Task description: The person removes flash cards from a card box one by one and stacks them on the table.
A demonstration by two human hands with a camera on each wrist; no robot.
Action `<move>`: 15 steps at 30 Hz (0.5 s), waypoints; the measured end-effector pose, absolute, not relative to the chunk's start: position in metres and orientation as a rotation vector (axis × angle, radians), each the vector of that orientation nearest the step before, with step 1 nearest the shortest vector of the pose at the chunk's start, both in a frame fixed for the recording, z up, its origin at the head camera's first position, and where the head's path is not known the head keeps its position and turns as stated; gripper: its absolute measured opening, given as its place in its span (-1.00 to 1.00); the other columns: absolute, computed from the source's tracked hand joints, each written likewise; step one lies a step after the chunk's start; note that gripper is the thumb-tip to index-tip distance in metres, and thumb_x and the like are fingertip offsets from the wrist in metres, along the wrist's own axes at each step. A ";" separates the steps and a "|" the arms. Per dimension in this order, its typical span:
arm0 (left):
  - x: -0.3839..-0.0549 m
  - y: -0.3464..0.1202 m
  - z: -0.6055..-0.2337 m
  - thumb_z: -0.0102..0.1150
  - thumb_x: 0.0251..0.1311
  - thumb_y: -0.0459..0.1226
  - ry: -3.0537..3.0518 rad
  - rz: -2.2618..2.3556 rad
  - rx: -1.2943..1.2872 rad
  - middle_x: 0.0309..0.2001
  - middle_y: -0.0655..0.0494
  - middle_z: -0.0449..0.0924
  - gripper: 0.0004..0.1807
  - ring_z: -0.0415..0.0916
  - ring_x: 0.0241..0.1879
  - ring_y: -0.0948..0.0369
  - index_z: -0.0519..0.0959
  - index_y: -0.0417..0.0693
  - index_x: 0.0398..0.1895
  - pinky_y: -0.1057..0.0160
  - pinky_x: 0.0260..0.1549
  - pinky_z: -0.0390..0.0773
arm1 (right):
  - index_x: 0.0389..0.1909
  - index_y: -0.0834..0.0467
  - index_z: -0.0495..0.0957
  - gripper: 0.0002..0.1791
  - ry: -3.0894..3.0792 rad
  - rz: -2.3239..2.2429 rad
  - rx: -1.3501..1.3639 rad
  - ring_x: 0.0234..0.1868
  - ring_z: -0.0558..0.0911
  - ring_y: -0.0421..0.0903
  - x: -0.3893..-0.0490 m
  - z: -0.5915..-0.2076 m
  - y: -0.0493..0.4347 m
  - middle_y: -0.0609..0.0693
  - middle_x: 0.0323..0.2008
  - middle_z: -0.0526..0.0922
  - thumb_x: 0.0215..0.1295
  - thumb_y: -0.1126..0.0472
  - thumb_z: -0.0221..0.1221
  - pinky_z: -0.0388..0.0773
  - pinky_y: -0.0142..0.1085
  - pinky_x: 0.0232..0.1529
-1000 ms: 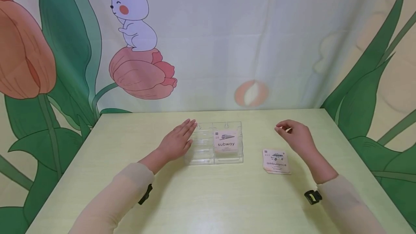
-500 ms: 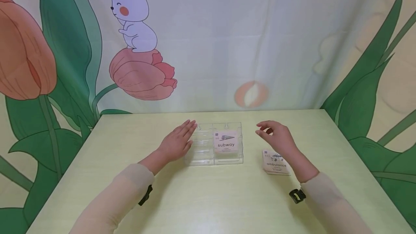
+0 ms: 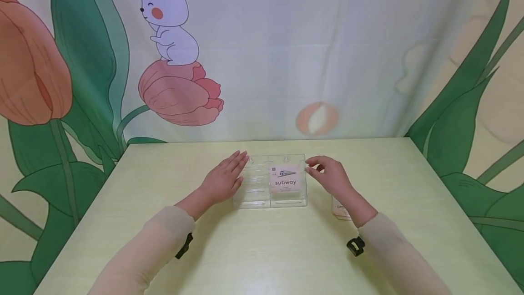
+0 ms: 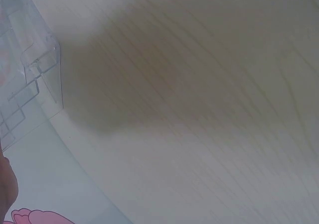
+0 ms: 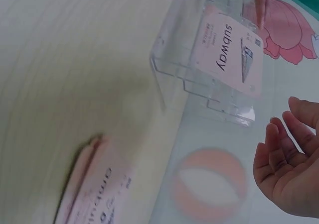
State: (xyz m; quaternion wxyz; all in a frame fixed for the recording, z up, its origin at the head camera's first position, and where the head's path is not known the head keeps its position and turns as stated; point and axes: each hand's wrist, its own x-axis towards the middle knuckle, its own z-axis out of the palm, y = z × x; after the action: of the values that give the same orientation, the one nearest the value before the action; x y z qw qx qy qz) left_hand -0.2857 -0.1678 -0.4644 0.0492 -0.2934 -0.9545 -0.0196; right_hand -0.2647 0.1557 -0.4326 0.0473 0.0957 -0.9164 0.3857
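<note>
A clear plastic stepped rack point(image 3: 282, 203) with two columns stands on the table. In its right column leans a square card printed "subway" point(image 3: 285, 182), facing me. My left hand point(image 3: 221, 179) rests against the rack's left side, fingers straight and together. Just off the rack's upper right edge is my right hand point(image 3: 330, 177), its fingers loosely bent. The right wrist view shows this right hand point(image 5: 294, 169) holding nothing, thumb apart from the fingers. Partly hidden under the right forearm lies a small stack of cards point(image 3: 339, 209), the top one reading "ambulance" in the right wrist view.
The pale wood-grain table point(image 3: 262, 249) ends at a hanging cloth point(image 3: 262, 58) printed with a rabbit, tulips and leaves. A black strap-on device point(image 3: 355, 246) sits under the right wrist, and a similar one point(image 3: 184, 246) under the left.
My right hand has moved left from beyond the card stack to the rack's right edge, its forearm now covering part of the stack. The left hand and the rack have stayed put.
</note>
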 end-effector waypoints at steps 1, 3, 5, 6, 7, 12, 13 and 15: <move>-0.286 -0.168 -0.465 -0.04 0.53 -0.15 -2.910 -0.060 -0.894 0.65 -0.14 0.04 -0.29 -0.02 0.66 -0.10 0.07 -0.26 0.61 -0.06 0.61 0.15 | 0.11 0.27 0.65 -0.68 -2.799 1.179 0.288 -0.07 0.67 0.12 -0.266 -0.435 0.154 0.21 -0.01 0.73 0.42 0.22 0.23 0.52 -0.35 -0.29; -0.286 -0.167 -0.465 -0.05 0.53 -0.15 -2.916 -0.058 -0.890 0.65 -0.13 0.04 -0.29 -0.03 0.66 -0.09 0.06 -0.25 0.62 -0.06 0.61 0.14 | 0.11 0.27 0.65 -0.67 -2.804 1.188 0.278 -0.07 0.66 0.11 -0.268 -0.438 0.151 0.21 0.00 0.73 0.42 0.22 0.23 0.52 -0.36 -0.29; -0.286 -0.167 -0.464 -0.05 0.53 -0.15 -2.920 -0.062 -0.889 0.65 -0.13 0.03 -0.29 -0.03 0.66 -0.09 0.06 -0.25 0.62 -0.06 0.62 0.14 | 0.12 0.27 0.65 -0.67 -2.805 1.199 0.269 -0.07 0.66 0.12 -0.269 -0.441 0.149 0.22 0.00 0.73 0.42 0.22 0.23 0.52 -0.36 -0.29; -0.286 -0.167 -0.464 -0.05 0.53 -0.15 -2.919 -0.062 -0.889 0.65 -0.13 0.04 -0.29 -0.03 0.66 -0.09 0.06 -0.25 0.62 -0.06 0.61 0.14 | 0.13 0.27 0.65 -0.66 -2.805 1.207 0.264 -0.07 0.67 0.12 -0.270 -0.442 0.148 0.22 0.01 0.73 0.42 0.21 0.24 0.52 -0.36 -0.29; -0.285 -0.167 -0.464 -0.05 0.53 -0.15 -2.918 -0.064 -0.890 0.65 -0.13 0.04 -0.29 -0.03 0.66 -0.09 0.06 -0.25 0.62 -0.06 0.62 0.14 | 0.13 0.27 0.65 -0.66 -2.805 1.211 0.259 -0.07 0.67 0.12 -0.271 -0.443 0.146 0.22 0.01 0.73 0.42 0.21 0.24 0.53 -0.36 -0.28; -0.284 -0.167 -0.463 -0.04 0.53 -0.15 -2.911 -0.075 -0.892 0.65 -0.15 0.05 -0.29 -0.02 0.65 -0.10 0.07 -0.26 0.61 -0.06 0.61 0.15 | 0.15 0.27 0.64 -0.64 -2.805 1.238 0.235 -0.05 0.68 0.13 -0.273 -0.449 0.142 0.23 0.02 0.73 0.42 0.20 0.25 0.60 -0.31 -0.24; -0.284 -0.167 -0.463 -0.04 0.53 -0.15 -2.911 -0.076 -0.890 0.65 -0.15 0.05 -0.29 -0.02 0.65 -0.10 0.07 -0.26 0.61 -0.06 0.61 0.15 | 0.15 0.27 0.63 -0.64 -2.805 1.248 0.227 -0.04 0.68 0.13 -0.274 -0.450 0.141 0.23 0.02 0.73 0.42 0.20 0.25 0.61 -0.30 -0.23; -0.285 -0.167 -0.463 -0.04 0.53 -0.15 -2.910 -0.075 -0.889 0.65 -0.15 0.05 -0.29 -0.02 0.65 -0.10 0.07 -0.26 0.61 -0.07 0.61 0.15 | 0.16 0.27 0.63 -0.63 -2.805 1.267 0.213 -0.03 0.68 0.13 -0.275 -0.452 0.140 0.23 0.02 0.73 0.42 0.20 0.24 0.62 -0.30 -0.22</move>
State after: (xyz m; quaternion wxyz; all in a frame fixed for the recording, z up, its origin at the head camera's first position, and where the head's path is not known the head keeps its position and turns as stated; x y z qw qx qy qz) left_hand -0.2845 -0.1669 -0.4630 0.0488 -0.2918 -0.9549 -0.0246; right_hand -0.2748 0.1399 -0.4518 0.0281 0.0692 -0.9088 0.4105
